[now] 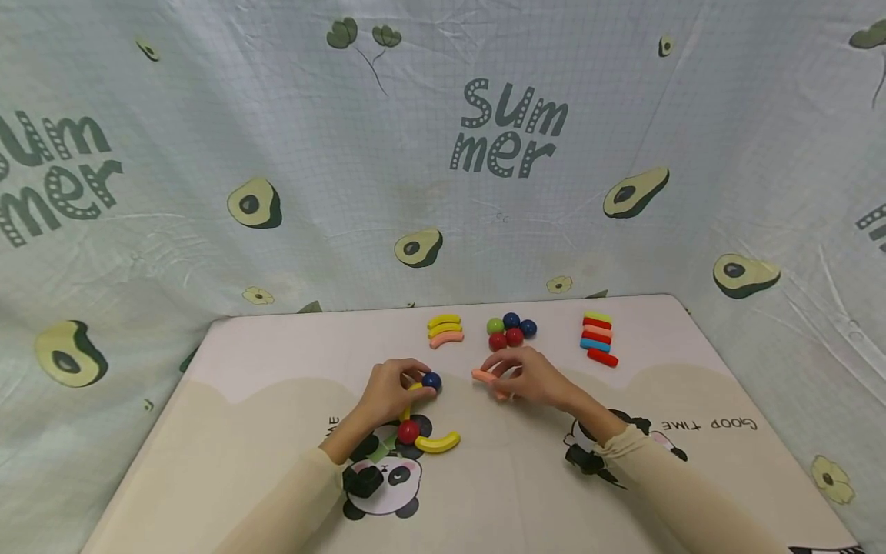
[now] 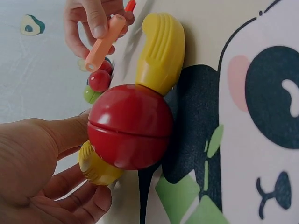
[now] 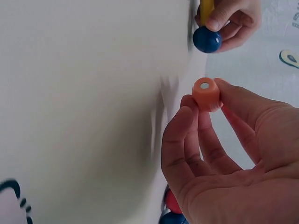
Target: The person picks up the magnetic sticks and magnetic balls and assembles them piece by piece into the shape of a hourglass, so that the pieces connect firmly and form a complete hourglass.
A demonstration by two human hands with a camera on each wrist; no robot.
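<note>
On the left of the table, my left hand pinches a yellow curved rod between thumb and fingers. A blue ball sits at the far end of that rod. At its near end is a glossy red ball with a groove around it. Another yellow curved rod extends from the red ball to the right. My right hand holds a salmon-coloured rod between thumb and fingertips, to the right of the blue ball and apart from it. A round silvery spot marks the rod's end in the right wrist view.
Along the back lie yellow curved rods with a salmon curved one, a cluster of green, blue and red balls, and a column of coloured short rods. A printed cloth hangs behind the table.
</note>
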